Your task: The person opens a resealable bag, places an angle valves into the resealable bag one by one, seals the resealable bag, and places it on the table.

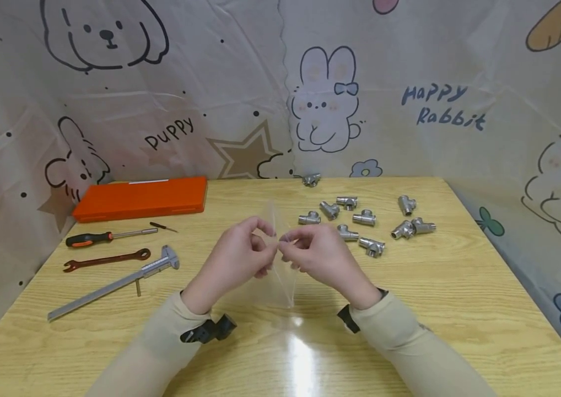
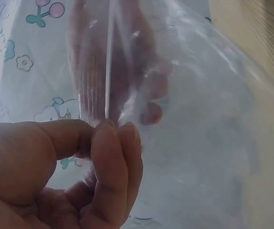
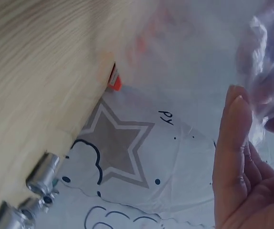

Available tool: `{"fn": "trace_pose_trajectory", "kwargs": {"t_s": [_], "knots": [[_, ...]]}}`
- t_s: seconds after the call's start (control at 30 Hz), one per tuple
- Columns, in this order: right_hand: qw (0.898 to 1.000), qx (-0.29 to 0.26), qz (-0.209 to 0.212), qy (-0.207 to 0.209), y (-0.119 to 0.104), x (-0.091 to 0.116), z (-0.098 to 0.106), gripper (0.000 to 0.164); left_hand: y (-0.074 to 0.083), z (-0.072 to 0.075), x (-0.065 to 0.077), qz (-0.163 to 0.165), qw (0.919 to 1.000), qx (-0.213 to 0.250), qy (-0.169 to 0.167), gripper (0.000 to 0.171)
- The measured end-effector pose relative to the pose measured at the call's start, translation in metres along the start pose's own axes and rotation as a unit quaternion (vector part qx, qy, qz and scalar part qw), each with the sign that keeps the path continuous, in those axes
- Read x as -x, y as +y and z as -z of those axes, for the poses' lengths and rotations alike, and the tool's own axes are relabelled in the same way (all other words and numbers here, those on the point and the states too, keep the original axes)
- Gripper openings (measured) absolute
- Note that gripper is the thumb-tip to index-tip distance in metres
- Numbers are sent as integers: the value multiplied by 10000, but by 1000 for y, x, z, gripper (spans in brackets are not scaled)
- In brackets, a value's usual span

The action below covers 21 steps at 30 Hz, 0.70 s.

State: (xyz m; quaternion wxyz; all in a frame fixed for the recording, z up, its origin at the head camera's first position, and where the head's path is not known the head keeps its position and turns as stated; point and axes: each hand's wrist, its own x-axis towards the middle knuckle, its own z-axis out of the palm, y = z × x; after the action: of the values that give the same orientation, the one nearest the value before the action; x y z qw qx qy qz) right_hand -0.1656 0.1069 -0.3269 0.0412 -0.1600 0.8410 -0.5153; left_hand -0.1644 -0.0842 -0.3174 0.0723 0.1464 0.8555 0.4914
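A clear plastic bag (image 1: 280, 289) hangs between the two hands, above the middle of the table. My left hand (image 1: 241, 251) pinches its top edge between thumb and fingertips. Facing it from the other side, my right hand (image 1: 322, 253) pinches the same edge, with the fingertips of both hands almost meeting. In the left wrist view, a pale strip runs along the bag (image 2: 208, 119) up from the pinching fingers, and the other hand shows through the film. Through the right wrist camera, crumpled film of the bag (image 3: 258, 62) lies by the right fingertips.
Several metal tee fittings (image 1: 363, 218) lie behind and right of the hands. On the left are an orange case (image 1: 144, 199), a screwdriver (image 1: 89, 239), a small thin screwdriver (image 1: 163, 226), a wrench (image 1: 107, 260) and a caliper (image 1: 112, 290). Printed cloth (image 1: 384, 132) hangs behind the table.
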Motion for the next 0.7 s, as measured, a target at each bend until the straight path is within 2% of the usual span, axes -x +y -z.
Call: {"fn": "trace_pose_trajectory", "kwargs": {"t_s": [0.13,0.23,0.33,0.5,0.7], "knots": [[9960,880,150,-51,-1,1,4,13,4,3,5,-152,9975,-638,245,30],[9931,1160,27,-166,0,2,10,14,6,10,9,-307,9920,-1158,393,33],[9931,1140,-20,-262,6,3,14,14,6,19,15,-380,9866,-1516,474,33],[9950,915,13,-400,20,4,20,11,10,35,25,-213,9825,-1779,510,32],[9974,673,-156,-218,31,2,26,8,17,48,32,-4,9788,-2001,434,31]]}}
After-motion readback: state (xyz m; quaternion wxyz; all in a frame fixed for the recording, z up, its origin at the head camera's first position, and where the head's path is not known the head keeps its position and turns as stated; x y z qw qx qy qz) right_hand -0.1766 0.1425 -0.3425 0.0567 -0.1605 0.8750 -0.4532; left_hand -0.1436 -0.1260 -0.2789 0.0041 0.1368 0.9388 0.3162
